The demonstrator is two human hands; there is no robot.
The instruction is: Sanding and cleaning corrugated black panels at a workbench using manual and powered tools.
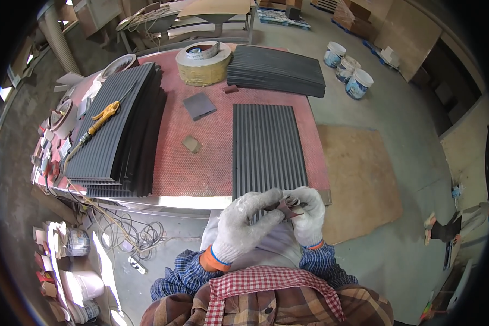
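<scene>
Both my hands wear white knit gloves and meet over the near edge of the red table (201, 163). My left hand (244, 225) and my right hand (309, 214) pinch a small folded piece of dark sandpaper (284, 206) between them. Just beyond the hands lies a single dark ribbed panel (267, 146) flat on the table. Two loose sandpaper pieces rest further out: a small tan one (191, 144) and a larger grey one (199, 105).
A stack of ribbed panels (119, 130) at the table's left carries a yellow air tool (100, 120) with its hose. Another panel stack (277, 70) and a big sandpaper roll (203, 62) sit at the far edge. Three buckets (346, 69) and a plywood sheet (358, 179) are on the floor at right.
</scene>
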